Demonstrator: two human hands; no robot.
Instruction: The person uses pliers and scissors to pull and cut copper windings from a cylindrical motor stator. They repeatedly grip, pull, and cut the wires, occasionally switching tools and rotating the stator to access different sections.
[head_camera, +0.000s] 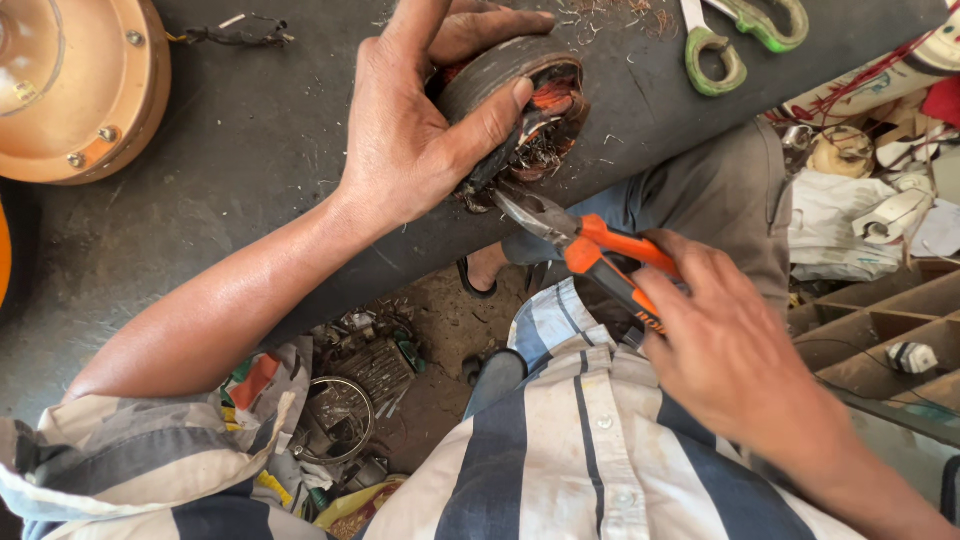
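My left hand grips a round grey motor stator with copper windings, tilted on its edge at the front of a dark work surface. My thumb presses across its open face. My right hand holds orange-handled pliers. Their metal jaws touch the lower rim of the stator, at the frayed wire ends.
A copper-coloured round fan housing lies at the far left. Green-handled scissors rest at the top right. Wire scraps litter the bench. Scrap parts lie on the ground below, and wooden compartments stand at the right.
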